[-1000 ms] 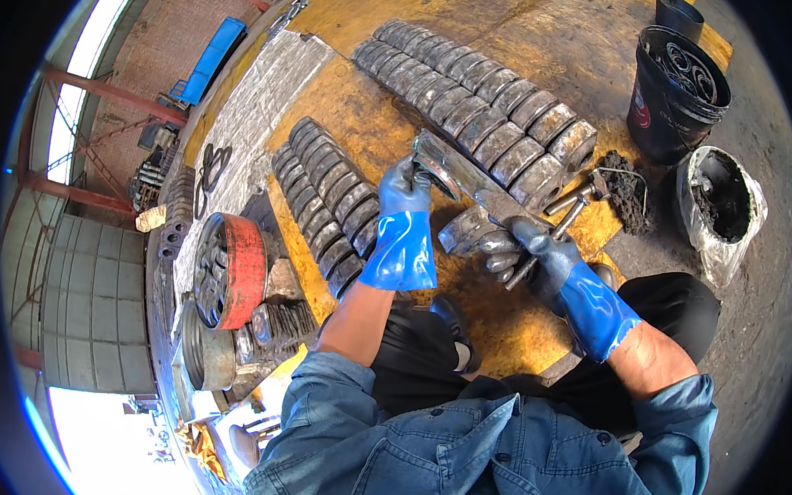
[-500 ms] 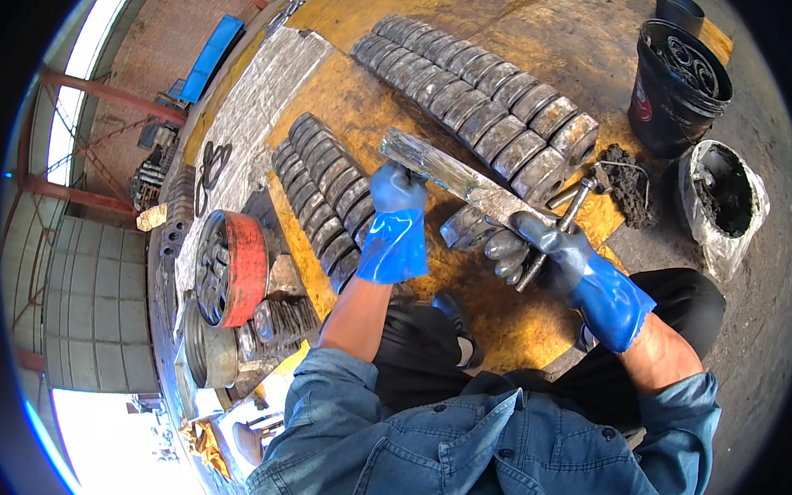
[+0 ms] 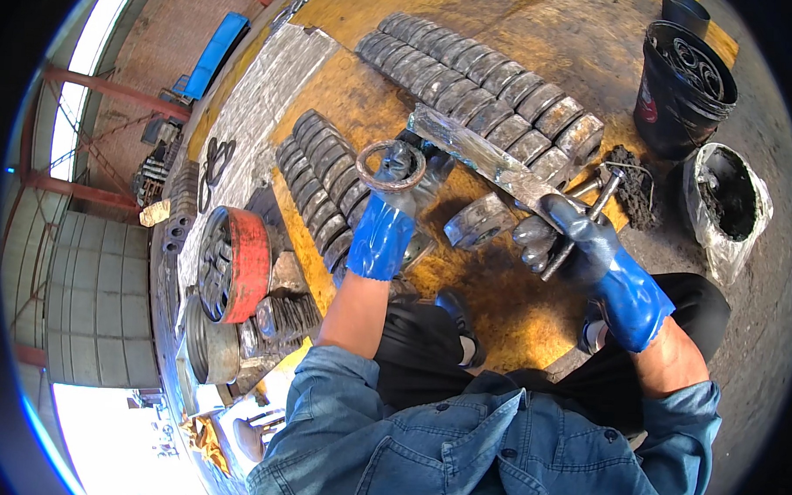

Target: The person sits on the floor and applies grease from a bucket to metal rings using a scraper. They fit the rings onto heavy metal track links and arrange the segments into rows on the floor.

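We hold a rusty metal ring [image 3: 391, 166] in our left hand [image 3: 396, 204], the gloved fingers closed round its lower edge, above the near row of dark metal discs [image 3: 321, 192] on the yellow table [image 3: 499, 303]. Our right hand [image 3: 571, 240] is clamped on the near end of a long flat metal bar [image 3: 478, 154], and a thin rod [image 3: 580, 228] also runs through that grip. The bar slants across the far row of discs [image 3: 480, 76], and a loose disc [image 3: 477, 222] lies just below it.

To do this well, we judge, the bar should stay firmly gripped and steady while the ring is kept level, with fingertips clear of the bar's edge.

A black bucket [image 3: 681, 87] with a reddish label patch on its side stands at the upper right; its print is too small to read. Just below it sits a pail lined with a pale plastic bag [image 3: 729, 207]. A red-rimmed wheel [image 3: 234, 264] stands at the left.
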{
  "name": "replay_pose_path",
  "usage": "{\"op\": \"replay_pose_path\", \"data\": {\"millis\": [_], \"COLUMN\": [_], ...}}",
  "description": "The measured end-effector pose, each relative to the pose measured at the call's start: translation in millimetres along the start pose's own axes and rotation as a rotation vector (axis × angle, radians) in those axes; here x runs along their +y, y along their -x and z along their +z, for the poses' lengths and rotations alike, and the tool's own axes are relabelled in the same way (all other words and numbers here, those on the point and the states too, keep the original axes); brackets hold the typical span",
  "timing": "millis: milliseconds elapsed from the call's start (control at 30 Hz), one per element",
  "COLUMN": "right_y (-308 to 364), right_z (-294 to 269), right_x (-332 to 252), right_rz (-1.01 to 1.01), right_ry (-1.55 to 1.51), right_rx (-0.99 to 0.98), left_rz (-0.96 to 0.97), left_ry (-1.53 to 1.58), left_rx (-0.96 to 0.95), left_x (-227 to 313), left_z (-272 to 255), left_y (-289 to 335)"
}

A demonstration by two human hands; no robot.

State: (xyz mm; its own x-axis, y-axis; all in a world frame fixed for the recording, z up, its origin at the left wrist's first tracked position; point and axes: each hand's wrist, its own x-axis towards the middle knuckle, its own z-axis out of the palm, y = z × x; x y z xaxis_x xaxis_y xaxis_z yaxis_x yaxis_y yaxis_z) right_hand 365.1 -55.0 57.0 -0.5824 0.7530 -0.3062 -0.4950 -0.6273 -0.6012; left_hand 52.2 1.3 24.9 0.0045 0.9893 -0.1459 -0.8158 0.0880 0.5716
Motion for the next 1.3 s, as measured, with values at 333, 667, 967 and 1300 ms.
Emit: {"op": "replay_pose_path", "data": {"millis": [333, 667, 967, 1300], "right_y": [2, -3, -1, 9], "right_z": [-19, -16, -29, 3], "right_x": [-23, -23, -16, -21], "right_rz": [0.248, 0.316, -0.038, -0.198], "right_ry": [0.01, 0.004, 0.118, 0.395], "right_rx": [-0.012, 0.062, 0.139, 0.174], "left_rz": [0.158, 0.02, 0.129, -0.036], "left_ry": [-0.183, -0.122, -0.136, -0.099], "left_rx": [-0.273, -0.162, -0.227, -0.302], "left_x": [13, 10, 4, -11], "left_z": [1, 3, -4, 1], "left_y": [6, 10, 8, 12]}}
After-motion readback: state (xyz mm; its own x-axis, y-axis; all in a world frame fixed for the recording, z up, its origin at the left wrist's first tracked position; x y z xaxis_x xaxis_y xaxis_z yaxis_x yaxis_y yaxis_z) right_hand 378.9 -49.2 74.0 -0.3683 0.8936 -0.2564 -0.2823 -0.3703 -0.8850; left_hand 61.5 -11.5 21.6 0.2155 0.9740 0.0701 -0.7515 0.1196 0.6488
